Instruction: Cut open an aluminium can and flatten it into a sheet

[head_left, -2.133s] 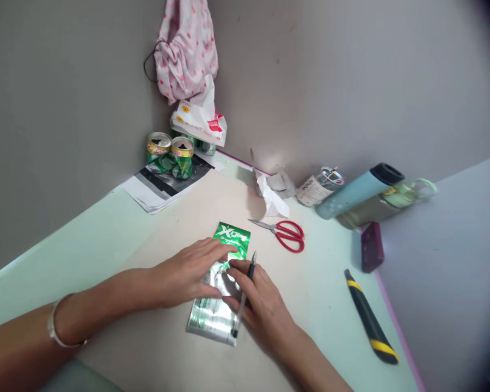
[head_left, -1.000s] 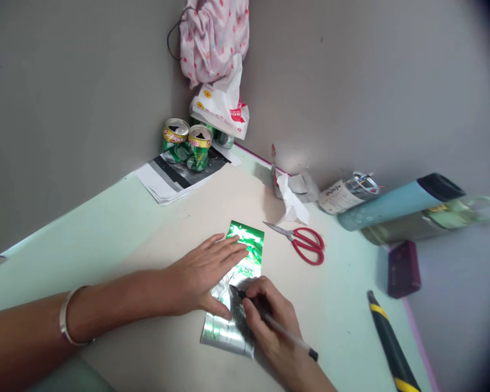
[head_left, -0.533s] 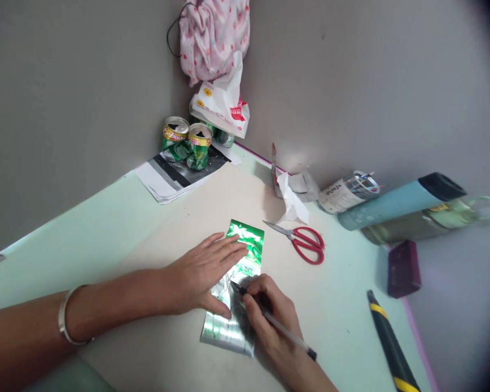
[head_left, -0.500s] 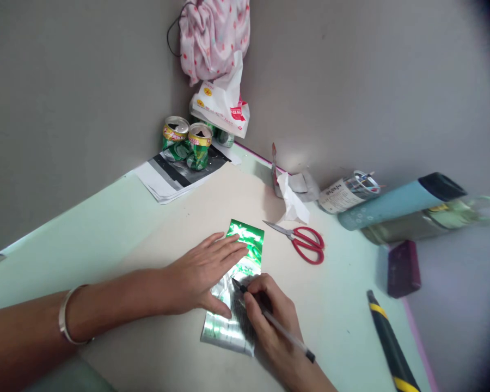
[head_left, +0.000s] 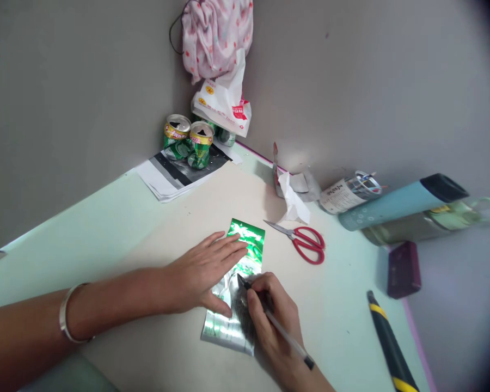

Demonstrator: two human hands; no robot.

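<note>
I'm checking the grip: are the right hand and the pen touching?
Touching. The head view shows the right hand wrapped around the pen, its thumb pressed along the barrel.

Downward head view over hands (head_left: pixel 204 275)

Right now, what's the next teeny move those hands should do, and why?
I'd probably slide the pen just a little along the shiny green-and-silver sheet. The right hand grips the pen with its tip down at the sheet, and the left hand is spread over it, which should help stop it slipping.
</note>
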